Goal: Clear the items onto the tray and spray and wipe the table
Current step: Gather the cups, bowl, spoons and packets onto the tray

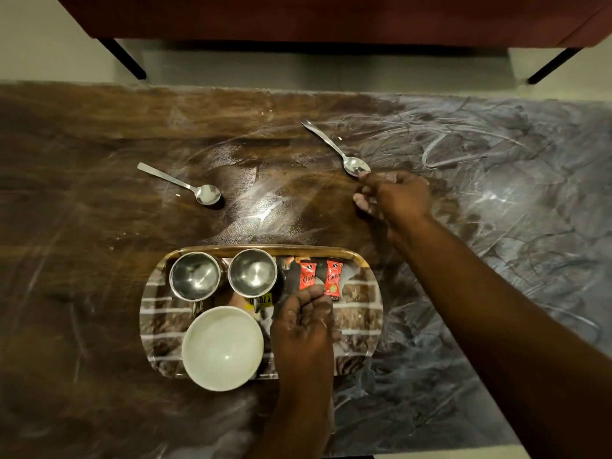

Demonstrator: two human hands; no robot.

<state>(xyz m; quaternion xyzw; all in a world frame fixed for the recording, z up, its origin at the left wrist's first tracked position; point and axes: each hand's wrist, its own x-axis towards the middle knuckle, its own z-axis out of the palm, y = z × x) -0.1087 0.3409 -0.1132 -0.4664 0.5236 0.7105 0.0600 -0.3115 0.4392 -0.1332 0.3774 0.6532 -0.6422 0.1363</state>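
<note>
Your right hand [397, 195] reaches to the far right spoon [334, 148], fingers curled, one fingertip on the bowl's near edge; you cannot tell whether it pinches yet. That spoon and the left spoon [185, 185] lie well apart on the smeared surface [99, 260]. Your left hand [303, 326] hovers over the tray [265, 250], fingers curled at the near ends of two red sachets [308, 276]; its grip is unclear. Two steel cups [195, 276] and a white bowl [222, 347] sit on the tray.
</note>
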